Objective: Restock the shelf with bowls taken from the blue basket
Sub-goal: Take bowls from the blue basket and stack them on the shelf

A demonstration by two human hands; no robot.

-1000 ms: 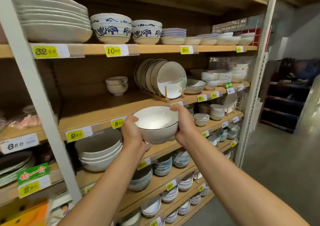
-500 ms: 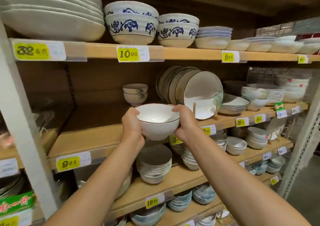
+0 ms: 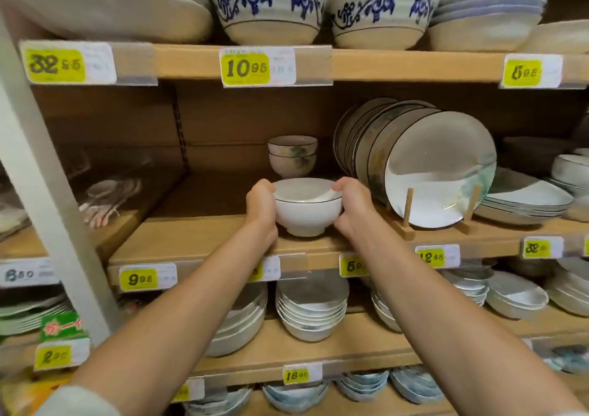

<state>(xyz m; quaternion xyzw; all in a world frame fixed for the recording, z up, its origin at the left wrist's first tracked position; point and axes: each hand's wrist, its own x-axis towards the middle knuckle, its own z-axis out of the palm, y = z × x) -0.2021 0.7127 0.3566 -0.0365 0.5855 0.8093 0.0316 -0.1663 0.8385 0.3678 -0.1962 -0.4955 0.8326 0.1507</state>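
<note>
White bowl (image 3: 307, 207) w/ a thin dark rim line, upright, mouth up, held btwn two bare hands at the front of the middle wooden shelf (image 3: 197, 240). Left hand (image 3: 262, 205) is on the bowl's left wall and right hand (image 3: 352, 207) on its right wall. Both forearms reach in from the bottom of the view. The bowl's foot is level w/ the shelf board. Can't tell if it touches the wood or hangs just above.

Around it:
- Straight behind, deeper on the same shelf, are two small stacked bowls (image 3: 292, 156) w/ dark rims & a faint grey pattern, apart from the held bowl.
- Just right of the right hand, a row of plates (image 3: 439, 167) stands on edge in a wooden rack (image 3: 406, 224). The rack's near end is close to that wrist.
- On the shelf above are blue-patterned bowls (image 3: 271, 4), w/ a yellow price tag (image 3: 245, 68) reading 10.95 below them.
- On the shelf below, a stack of pale bowls (image 3: 310, 307) sits under the held bowl.
- A white metal upright (image 3: 41, 167) runs down the left side.

Grip: both hands are wrapped round the bowl, fingers curled against its wall & thumbs up at the rim. Fingertips on the far side are hidden.
</note>
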